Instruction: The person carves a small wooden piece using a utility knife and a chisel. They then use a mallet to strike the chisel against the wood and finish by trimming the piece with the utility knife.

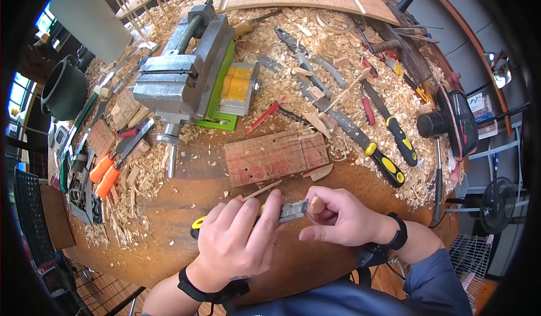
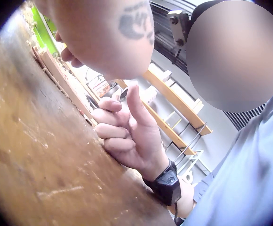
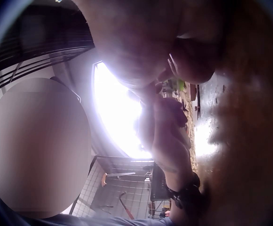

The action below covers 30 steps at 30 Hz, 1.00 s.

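Observation:
In the head view my left hand [image 1: 239,240] grips a flat file [image 1: 294,210] with a grey, speckled metal blade. The end of its yellow-and-black handle [image 1: 197,226] shows left of the knuckles; the middle is hidden under the fingers. My right hand [image 1: 352,217] has curled fingers and pinches a small tan wooden piece [image 1: 316,205], right by the file's tip. Most of that piece is covered by the fingers. In the left wrist view the right hand [image 2: 129,134] shows curled fingers and a raised thumb. The right wrist view is dark.
Beyond the hands lies a red-marked wooden board [image 1: 276,155]. A metal vise [image 1: 174,85] stands at back left, with orange-handled tools [image 1: 107,178] nearby. Wood shavings [image 1: 332,51] cover much of the table around a yellow-and-black-handled rasp [image 1: 349,127], a knife [image 1: 389,118] and a mallet [image 1: 434,125].

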{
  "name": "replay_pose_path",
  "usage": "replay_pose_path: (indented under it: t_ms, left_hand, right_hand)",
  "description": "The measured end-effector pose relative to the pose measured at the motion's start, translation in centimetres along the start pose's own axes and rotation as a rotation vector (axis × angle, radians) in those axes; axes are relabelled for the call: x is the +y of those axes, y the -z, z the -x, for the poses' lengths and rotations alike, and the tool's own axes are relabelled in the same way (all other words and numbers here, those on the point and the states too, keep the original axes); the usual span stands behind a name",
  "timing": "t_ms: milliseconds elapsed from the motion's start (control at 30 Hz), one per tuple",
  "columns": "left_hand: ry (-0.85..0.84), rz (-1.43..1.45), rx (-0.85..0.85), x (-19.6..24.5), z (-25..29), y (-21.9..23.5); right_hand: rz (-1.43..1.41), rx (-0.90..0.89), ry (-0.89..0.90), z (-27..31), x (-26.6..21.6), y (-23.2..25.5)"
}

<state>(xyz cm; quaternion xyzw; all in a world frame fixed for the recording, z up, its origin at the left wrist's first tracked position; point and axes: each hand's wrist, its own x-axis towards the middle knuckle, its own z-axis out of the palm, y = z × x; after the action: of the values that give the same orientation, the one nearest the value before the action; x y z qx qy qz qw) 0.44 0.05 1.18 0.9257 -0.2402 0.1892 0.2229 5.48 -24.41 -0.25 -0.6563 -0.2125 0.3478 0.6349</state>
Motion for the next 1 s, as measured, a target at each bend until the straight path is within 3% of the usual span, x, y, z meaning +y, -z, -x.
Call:
replay_pose_path:
  t_ms: [100,333,533,800,1000]
  left_hand:
    - [-0.109,-0.005,-0.005,-0.21,0.02,-0.52]
    - [-0.141,-0.001,-0.081,-0.01,0.01,-0.48]
    - [-0.138,-0.011,-0.065,0.09,0.06,-0.39]
    - [-0.103,-0.079,-0.020,0.22,0.04,-0.29]
    - [-0.060,-0.026,-0.011,0.23,0.12,-0.24]
  right_hand:
    - [-0.013,-0.005,-0.042,0.09,-0.34,-0.03]
    - [-0.128,0.005,-0.068,-0.02,-0.20,-0.43]
    - [0.049,-0.029,-0.066,0.10,-0.18,0.01]
    - [0.231,0.066,0.006,0.25,-0.13,-0.72]
    - [0.015,0.038,0.003,0.11,-0.42,-0.49]
